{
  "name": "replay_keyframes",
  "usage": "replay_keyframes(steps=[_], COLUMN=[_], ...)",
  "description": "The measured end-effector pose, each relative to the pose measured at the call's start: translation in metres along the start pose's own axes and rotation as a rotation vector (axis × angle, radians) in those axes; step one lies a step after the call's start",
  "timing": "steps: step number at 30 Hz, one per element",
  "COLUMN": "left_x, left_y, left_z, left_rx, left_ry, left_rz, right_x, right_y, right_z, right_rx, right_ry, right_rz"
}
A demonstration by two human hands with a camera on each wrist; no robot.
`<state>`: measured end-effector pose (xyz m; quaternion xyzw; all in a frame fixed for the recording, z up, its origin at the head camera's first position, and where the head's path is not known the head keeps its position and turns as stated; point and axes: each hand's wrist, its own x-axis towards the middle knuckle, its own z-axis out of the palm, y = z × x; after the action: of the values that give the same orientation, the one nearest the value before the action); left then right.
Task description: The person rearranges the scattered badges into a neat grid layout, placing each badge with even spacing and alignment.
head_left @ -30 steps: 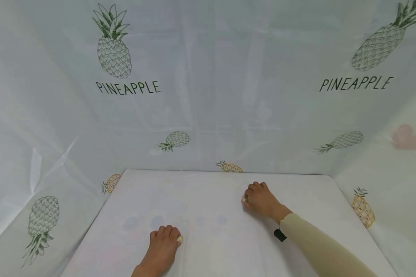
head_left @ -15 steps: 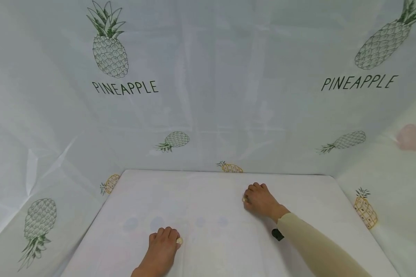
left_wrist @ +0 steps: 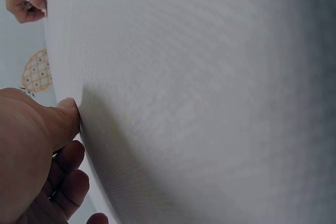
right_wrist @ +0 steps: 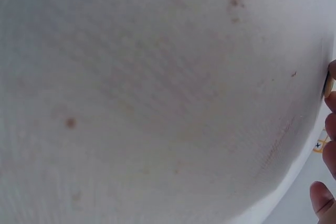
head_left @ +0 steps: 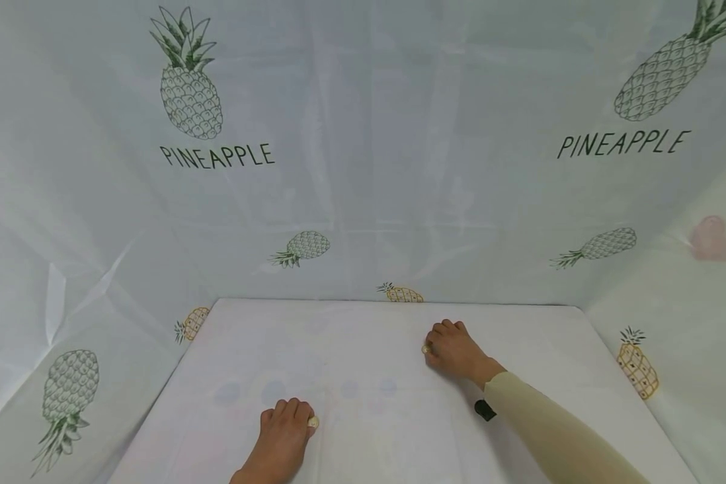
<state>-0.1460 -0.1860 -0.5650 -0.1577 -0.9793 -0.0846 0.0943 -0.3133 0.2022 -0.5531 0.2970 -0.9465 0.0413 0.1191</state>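
From my head the light is bright, soft and even; I see no hard glare. The cloth (head_left: 363, 168) behind looks washed out and its prints bend outward toward the corners, a wide-lens warp. My right sleeve (head_left: 556, 437) throws only a faint shadow on the table (head_left: 369, 336). My left-wrist view is sharp near my left hand (left_wrist: 37, 156) and falls off to dark grey at the right edge. My right-wrist view is pale and soft, dimmer at its corners.

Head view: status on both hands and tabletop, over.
Left hand curled, resting on white tabletop. Right hand curled, resting farther back. Nothing visibly held. Nothing between them.
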Motion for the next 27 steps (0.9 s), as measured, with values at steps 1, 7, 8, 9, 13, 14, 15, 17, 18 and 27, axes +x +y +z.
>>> replay_keyframes(steps=[1,7,8,9,13,14,15,17,18,27], left_x=[0.0,-0.002,-0.002,-0.002,-0.002,-0.001,-0.001,0.0,0.001,0.001], left_y=[0.0,0.002,0.003,0.003,0.004,0.005,0.005,0.005,0.004,0.0], left_z=[0.0,0.0,0.0,0.0,0.0,0.001,0.002,0.002,0.002,0.001], left_rx=[-0.002,-0.017,-0.019,-0.022,-0.026,-0.022,-0.019,-0.011,-0.011,-0.023], left_ry=[0.001,-0.016,-0.02,-0.022,-0.026,-0.023,-0.021,-0.014,-0.012,-0.034], left_rz=[0.001,-0.006,-0.007,-0.009,-0.011,-0.01,-0.008,-0.005,-0.005,-0.028], right_x=[-0.001,-0.004,-0.004,-0.005,-0.008,-0.009,-0.011,-0.015,-0.018,-0.045], right_y=[0.0,-0.001,-0.001,-0.001,0.004,0.007,0.011,0.021,0.027,0.063], right_z=[0.0,-0.001,-0.002,-0.003,-0.008,-0.011,-0.013,-0.021,-0.024,-0.048], right_rx=[-0.01,-0.059,-0.063,-0.068,-0.065,-0.067,-0.066,-0.061,-0.062,-0.021], right_ry=[0.001,0.019,0.024,0.028,0.05,0.06,0.067,0.08,0.083,0.074], right_rz=[-0.001,-0.018,-0.024,-0.026,-0.025,-0.02,-0.01,0.019,0.038,0.166])
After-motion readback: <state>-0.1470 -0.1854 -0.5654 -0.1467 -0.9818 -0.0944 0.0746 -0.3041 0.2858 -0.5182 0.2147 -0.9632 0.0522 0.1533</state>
